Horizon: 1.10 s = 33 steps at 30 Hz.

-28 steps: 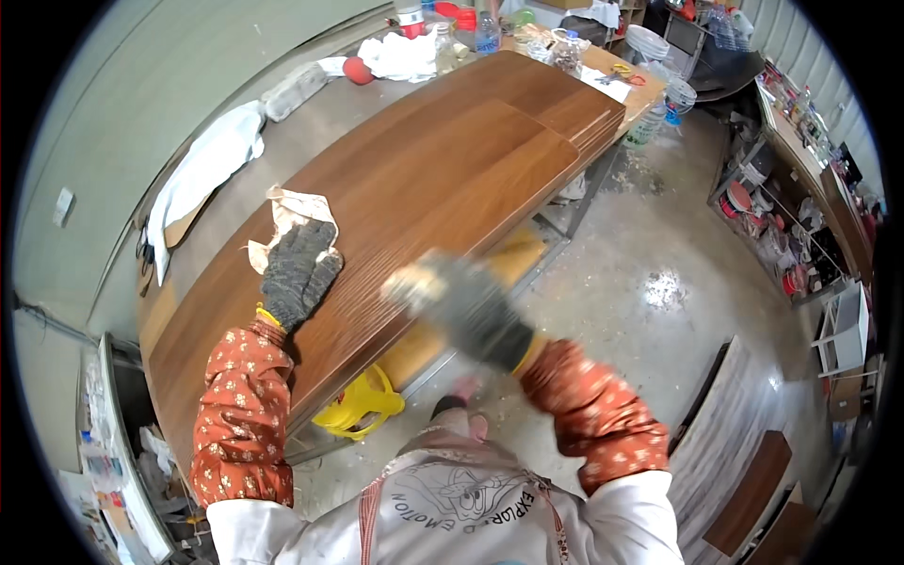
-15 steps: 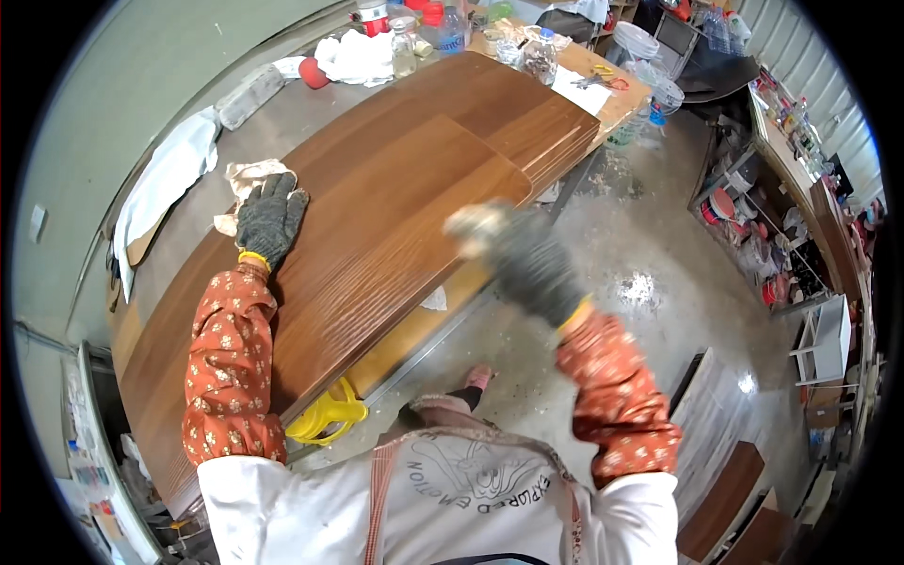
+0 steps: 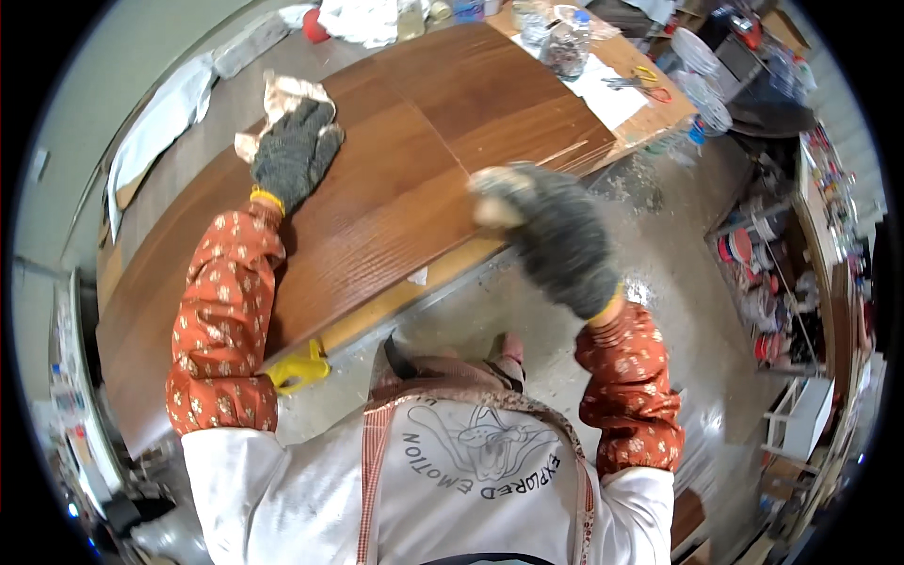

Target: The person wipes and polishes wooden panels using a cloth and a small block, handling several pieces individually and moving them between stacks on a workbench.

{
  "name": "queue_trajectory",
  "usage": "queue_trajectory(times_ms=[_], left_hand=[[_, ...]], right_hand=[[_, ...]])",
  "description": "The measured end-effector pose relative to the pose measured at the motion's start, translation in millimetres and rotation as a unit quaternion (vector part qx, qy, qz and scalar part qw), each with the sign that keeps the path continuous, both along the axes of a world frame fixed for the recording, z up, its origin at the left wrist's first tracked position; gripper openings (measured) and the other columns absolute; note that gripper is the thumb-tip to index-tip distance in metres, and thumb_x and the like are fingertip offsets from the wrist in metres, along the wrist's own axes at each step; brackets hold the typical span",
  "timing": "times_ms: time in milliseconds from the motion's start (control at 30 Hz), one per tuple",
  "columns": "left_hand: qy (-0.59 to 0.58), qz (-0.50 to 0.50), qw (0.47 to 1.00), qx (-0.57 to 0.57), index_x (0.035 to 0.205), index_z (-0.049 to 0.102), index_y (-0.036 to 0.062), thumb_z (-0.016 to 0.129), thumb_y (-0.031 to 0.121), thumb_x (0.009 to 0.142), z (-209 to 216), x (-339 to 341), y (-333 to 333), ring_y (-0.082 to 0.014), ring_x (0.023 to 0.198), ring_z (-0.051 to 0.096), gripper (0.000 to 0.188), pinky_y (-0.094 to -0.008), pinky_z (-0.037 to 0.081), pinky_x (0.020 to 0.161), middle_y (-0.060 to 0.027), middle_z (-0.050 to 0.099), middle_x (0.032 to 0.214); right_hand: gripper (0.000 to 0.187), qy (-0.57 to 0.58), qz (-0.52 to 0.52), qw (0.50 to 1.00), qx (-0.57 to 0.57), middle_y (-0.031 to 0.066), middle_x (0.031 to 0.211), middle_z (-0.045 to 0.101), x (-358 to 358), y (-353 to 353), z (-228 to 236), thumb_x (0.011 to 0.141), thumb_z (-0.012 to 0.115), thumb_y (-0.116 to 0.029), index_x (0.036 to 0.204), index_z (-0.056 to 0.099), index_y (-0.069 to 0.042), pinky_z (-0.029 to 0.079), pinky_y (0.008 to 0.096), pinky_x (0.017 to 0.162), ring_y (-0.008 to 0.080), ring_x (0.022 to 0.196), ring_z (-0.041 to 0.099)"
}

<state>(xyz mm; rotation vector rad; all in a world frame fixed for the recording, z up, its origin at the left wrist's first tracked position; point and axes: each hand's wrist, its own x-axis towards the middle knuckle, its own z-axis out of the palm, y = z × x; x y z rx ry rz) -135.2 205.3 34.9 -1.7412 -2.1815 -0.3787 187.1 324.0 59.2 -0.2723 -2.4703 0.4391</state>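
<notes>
A large brown wood-grain panel [image 3: 377,207] lies across a workbench in front of me. My left hand [image 3: 297,151], in a dark grey knit glove with a yellow cuff, presses a crumpled beige cloth [image 3: 290,94] by the panel's far left edge. Its fingers are bent over the cloth. My right hand [image 3: 556,235], gloved alike and smeared by motion, is closed around a pale wad of cloth [image 3: 497,196]. That wad is at the near right part of the panel, hiding a corner of its raised section. Whether it touches the surface I cannot tell.
Beyond the panel's right end are scissors [image 3: 640,87], white paper [image 3: 607,94] and a clear bottle [image 3: 567,47]. White cloth [image 3: 363,21] and a red ball [image 3: 315,25] sit at the back. A yellow object [image 3: 301,367] shows below the near edge. Cluttered shelves [image 3: 753,245] stand right.
The view has shifted, so the panel's right end appears closer. My left hand with its cloth has moved away from me along the panel. The right hand has come to the panel's near edge.
</notes>
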Motion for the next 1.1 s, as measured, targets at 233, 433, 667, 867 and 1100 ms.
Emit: queue_trajectory(times_ms=[233,433,667,867,1100], left_hand=[[0.071,0.162,0.984,0.034,0.111,0.059,0.0118,0.046,0.035,0.092,-10.5,30.5,2.4,-0.0320,0.110,0.051,0.032,-0.0461,0.042,0.090,-0.0109,0.055,0.116],[-0.013,0.196,0.979,0.047,0.120,0.056,0.0030,0.055,0.034,0.091,7.0,83.9,-36.9,-0.0389,0.119,0.048,0.042,-0.0424,0.038,0.100,-0.0205,0.053,0.127],[-0.015,0.478,0.878,0.019,0.114,0.054,0.0029,0.052,0.027,0.092,5.5,109.6,-151.3,-0.0469,0.107,0.047,0.033,-0.0478,0.040,0.092,-0.0264,0.051,0.117],[0.068,0.520,0.851,0.026,0.105,0.054,0.0031,0.054,0.023,0.089,-1.6,139.2,-160.6,-0.0416,0.097,0.052,0.026,-0.0474,0.043,0.082,-0.0223,0.055,0.104],[0.046,0.449,0.892,0.035,0.112,0.061,0.0056,0.059,0.023,0.082,-14.4,178.7,-46.9,-0.0381,0.112,0.051,0.035,-0.0462,0.041,0.094,-0.0204,0.053,0.126]], right_hand=[[0.030,0.021,0.108,0.976,0.189,0.0111,0.100,0.064,-6.8,73.1,-14.4,0.082,0.066,-0.015,0.111,0.061,-0.012,0.055,0.0338,0.072,0.0228,0.082,0.063],[0.033,-0.010,0.245,0.936,0.253,0.0075,0.106,0.065,-34.0,82.3,-20.8,0.079,0.065,-0.023,0.111,0.064,-0.014,0.048,0.0428,0.089,0.0285,0.102,0.060],[0.031,0.084,0.410,0.885,0.202,0.0066,0.118,0.058,-42.8,71.1,-12.6,0.082,0.062,-0.024,0.111,0.062,-0.017,0.051,0.0421,0.082,0.0240,0.101,0.059],[0.030,0.137,0.168,0.947,0.236,0.0104,0.119,0.058,-74.5,206.9,7.8,0.088,0.059,-0.019,0.117,0.059,-0.011,0.049,0.0414,0.085,0.0266,0.109,0.055],[0.054,-0.161,-0.112,0.959,0.204,0.0195,0.131,0.046,-140.0,331.9,-31.3,0.080,0.055,-0.012,0.132,0.051,-0.026,0.042,0.0488,0.093,0.0387,0.116,0.047]])
